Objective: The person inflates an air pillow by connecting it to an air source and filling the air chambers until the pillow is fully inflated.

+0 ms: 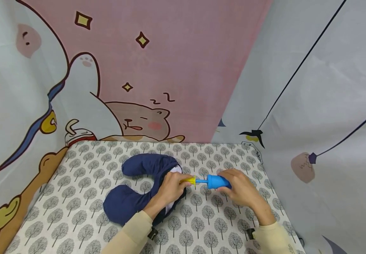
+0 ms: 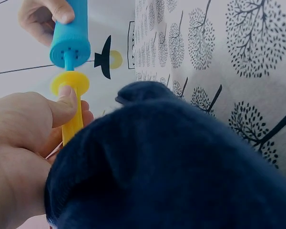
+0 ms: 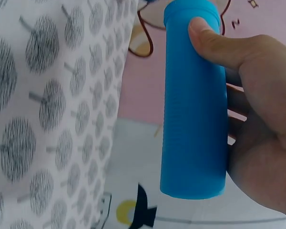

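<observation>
A hand air pump (image 1: pixel 217 181) with a blue barrel, a thin blue rod and a yellow flanged end (image 2: pixel 72 114) is held between both hands. My left hand (image 1: pixel 171 186) pinches the yellow end, thumb laid along it below the flange. My right hand (image 1: pixel 241 187) grips the blue barrel (image 3: pixel 194 109), its thumb near one end and its fingers behind it. A short length of rod shows between barrel and flange. The navy U-shaped neck pillow (image 1: pixel 119 205) lies under my left hand, with a white patch on its curved side. In the left wrist view its fabric hides part of that hand.
The pillow rests on a table covered in a tree-print cloth (image 1: pixel 197 225). Behind stands a pink cartoon-printed curtain (image 1: pixel 186 63), and a pale curtain (image 1: pixel 335 106) hangs along the right side.
</observation>
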Available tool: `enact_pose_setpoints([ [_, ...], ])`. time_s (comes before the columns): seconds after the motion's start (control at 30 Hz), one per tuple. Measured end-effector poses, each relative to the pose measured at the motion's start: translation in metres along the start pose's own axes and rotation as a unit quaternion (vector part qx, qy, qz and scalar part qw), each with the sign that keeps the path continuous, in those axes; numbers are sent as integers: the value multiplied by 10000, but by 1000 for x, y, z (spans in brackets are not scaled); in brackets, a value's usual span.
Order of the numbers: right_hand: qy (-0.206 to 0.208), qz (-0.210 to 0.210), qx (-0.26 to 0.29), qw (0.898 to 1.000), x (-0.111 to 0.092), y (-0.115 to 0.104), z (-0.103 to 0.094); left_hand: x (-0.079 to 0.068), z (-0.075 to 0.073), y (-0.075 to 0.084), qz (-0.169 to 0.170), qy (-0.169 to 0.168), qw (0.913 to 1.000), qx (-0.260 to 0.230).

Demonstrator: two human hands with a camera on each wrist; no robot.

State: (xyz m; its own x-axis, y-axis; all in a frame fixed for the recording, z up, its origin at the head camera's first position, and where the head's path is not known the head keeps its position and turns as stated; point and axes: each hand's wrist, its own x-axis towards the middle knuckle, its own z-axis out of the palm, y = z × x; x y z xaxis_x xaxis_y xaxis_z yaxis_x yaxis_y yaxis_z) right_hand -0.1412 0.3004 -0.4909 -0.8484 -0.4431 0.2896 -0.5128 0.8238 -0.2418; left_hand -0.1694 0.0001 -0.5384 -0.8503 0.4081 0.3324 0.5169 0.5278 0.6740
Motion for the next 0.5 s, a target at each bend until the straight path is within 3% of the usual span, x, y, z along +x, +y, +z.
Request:
enact_pose_setpoints([
  [0.23, 54, 95, 20, 9999, -16, 21, -16, 1, -2, 0, -42, -47, 10000, -77],
  [0.5, -51, 109, 81, 9999, -20, 28, -21, -1, -2, 0, -25, -27, 10000, -73],
])
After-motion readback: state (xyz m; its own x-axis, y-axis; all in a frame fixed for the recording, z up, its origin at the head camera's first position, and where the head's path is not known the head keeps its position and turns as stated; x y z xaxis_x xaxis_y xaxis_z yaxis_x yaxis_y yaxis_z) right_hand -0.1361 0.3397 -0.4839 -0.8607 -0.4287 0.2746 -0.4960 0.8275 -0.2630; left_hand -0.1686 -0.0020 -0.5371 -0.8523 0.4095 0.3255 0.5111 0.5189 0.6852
